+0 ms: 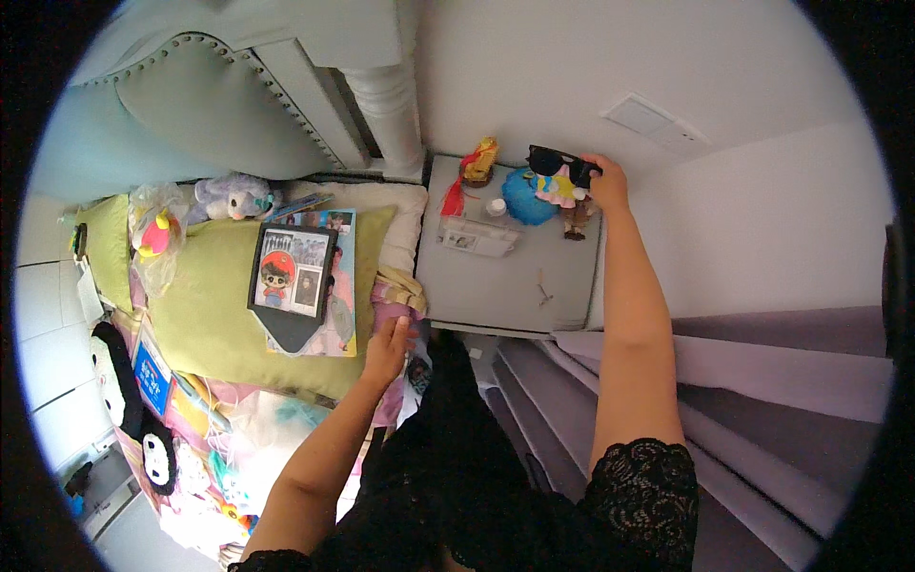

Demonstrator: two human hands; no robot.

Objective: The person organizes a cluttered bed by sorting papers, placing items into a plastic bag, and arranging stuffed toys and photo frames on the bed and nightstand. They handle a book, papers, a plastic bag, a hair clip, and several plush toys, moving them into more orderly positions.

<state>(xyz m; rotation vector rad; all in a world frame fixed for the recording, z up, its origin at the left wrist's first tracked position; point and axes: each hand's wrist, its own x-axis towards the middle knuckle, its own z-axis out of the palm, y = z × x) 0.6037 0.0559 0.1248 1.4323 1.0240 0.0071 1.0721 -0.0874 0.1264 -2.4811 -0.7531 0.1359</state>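
My right hand [608,183] reaches to the back right of a grey bedside cabinet [486,291] and is closed on one end of black sunglasses [548,160]. Right below the sunglasses are a small colourful doll-like figure [558,191], a blue round thing [526,198] and a small brown figure [575,221]. A golden figurine [482,164] with a red tassel [454,198] stands to their left. Nearer lie a small white round pot [496,207] and a clear plastic box [477,238]. My left hand [385,353], fingers stretched out, is by the bed's edge, apparently holding nothing.
On the bed at left, a green pillow [200,324] bears a tablet-like framed thing [294,272] and a colourful sheet [341,329]. A purple plush toy [235,197] sits behind. Purple curtains [762,367] hang at right. A small key-like thing [544,289] lies on the cabinet.
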